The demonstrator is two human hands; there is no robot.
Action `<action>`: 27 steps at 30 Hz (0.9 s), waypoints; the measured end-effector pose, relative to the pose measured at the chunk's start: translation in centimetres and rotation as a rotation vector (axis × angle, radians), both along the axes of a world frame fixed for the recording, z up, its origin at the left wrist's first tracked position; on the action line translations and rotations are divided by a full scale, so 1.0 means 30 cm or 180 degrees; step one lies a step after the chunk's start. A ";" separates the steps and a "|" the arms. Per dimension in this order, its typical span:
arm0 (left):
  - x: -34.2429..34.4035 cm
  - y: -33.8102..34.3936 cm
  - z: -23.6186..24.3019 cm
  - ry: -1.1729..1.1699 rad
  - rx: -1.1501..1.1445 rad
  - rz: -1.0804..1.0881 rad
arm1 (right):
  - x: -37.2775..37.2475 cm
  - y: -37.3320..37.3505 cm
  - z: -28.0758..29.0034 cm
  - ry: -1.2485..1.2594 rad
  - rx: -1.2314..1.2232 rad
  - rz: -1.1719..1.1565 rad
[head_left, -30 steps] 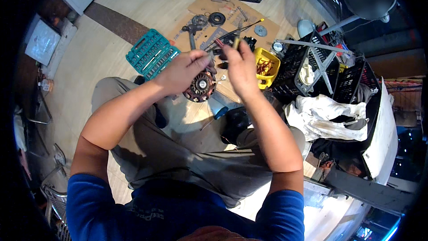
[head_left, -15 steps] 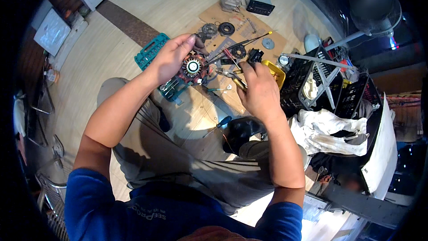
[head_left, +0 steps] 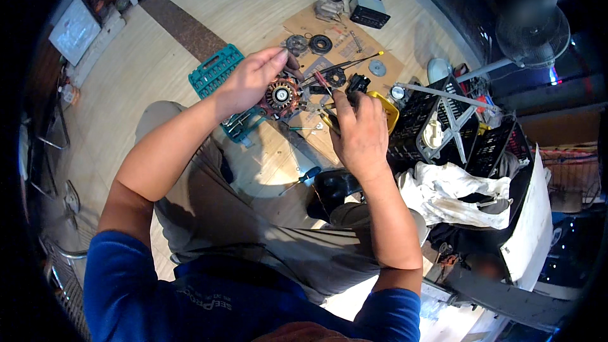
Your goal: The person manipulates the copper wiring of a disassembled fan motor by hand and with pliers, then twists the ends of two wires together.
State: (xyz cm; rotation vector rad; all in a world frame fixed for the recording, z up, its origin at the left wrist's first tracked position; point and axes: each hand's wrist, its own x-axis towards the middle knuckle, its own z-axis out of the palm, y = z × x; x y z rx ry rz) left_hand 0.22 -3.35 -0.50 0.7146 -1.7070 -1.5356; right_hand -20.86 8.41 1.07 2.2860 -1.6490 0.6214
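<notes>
My left hand (head_left: 250,82) is closed on a round motor core (head_left: 281,95) with copper windings and a pale hub at its centre. The thumb and fingers grip its far edge. My right hand (head_left: 361,132) is wrapped round a pair of pliers (head_left: 311,107) with yellow handles. Their jaws point left and meet the right edge of the windings, though the exact contact is too small to make out. A red-handled screwdriver (head_left: 322,80) shows just beyond the right fingers. Whether those fingers also hold it, I cannot tell.
A teal socket case (head_left: 215,66) lies open beyond my left forearm. Cardboard (head_left: 373,50) carries loose rings, rods and a yellow tray (head_left: 391,114). A blue-handled screwdriver (head_left: 309,174) lies on the floor. Black crates (head_left: 411,133) and a white cloth (head_left: 443,193) stand at the right.
The pliers' jaws have come left, up against the edge of the windings. The motor core has turned slightly in my left hand. The whole view has shifted a little.
</notes>
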 end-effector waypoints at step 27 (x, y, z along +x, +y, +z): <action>-0.001 0.007 -0.015 0.0244 -0.0549 0.0192 | 0.068 0.009 -0.054 -0.2568 0.1122 -0.0446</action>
